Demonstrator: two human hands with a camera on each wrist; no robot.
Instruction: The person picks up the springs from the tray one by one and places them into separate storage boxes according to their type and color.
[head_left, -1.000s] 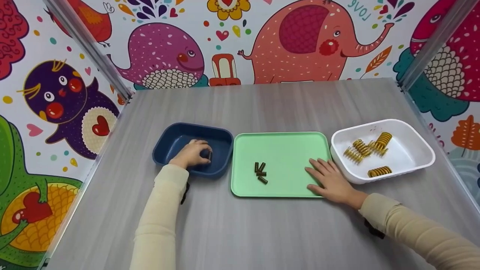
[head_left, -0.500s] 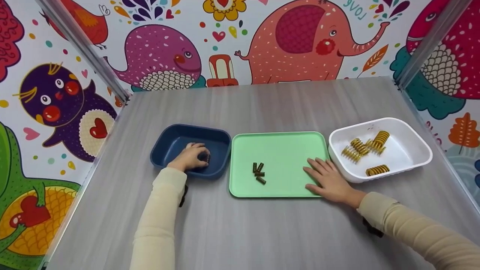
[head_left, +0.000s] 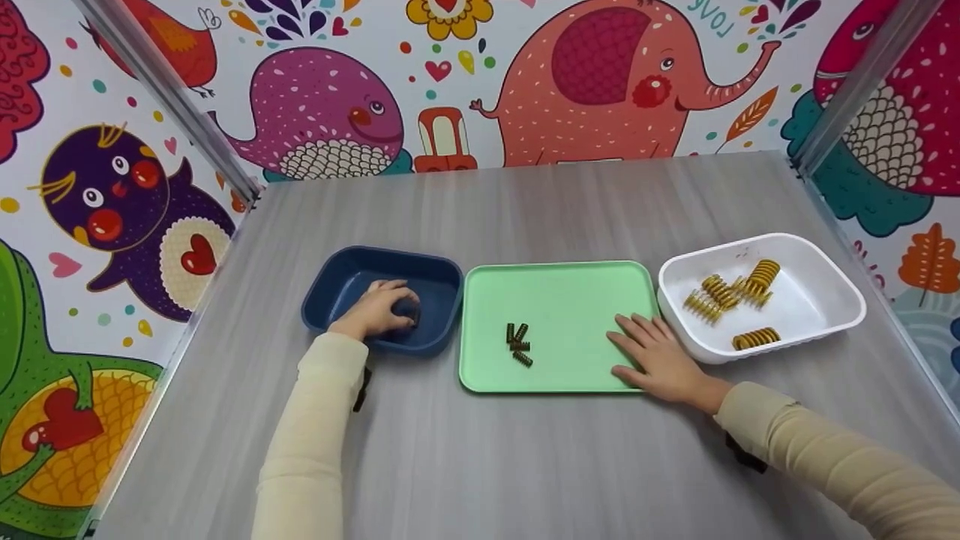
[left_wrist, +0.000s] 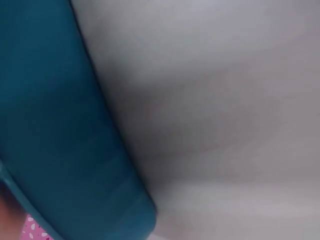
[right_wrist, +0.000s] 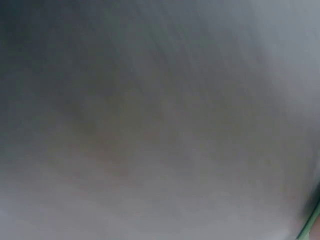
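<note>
- At the left of the frame, we see a left hand inside a blue bin, fingers curved; whether they grip anything, we cannot tell.
- Right of centre, we find a right hand resting, fingers spread, on a green tray.
- Just below the frame's centre, four dark springs cluster on the tray.
- At right, we spot gold springs in a white bin.
</note>
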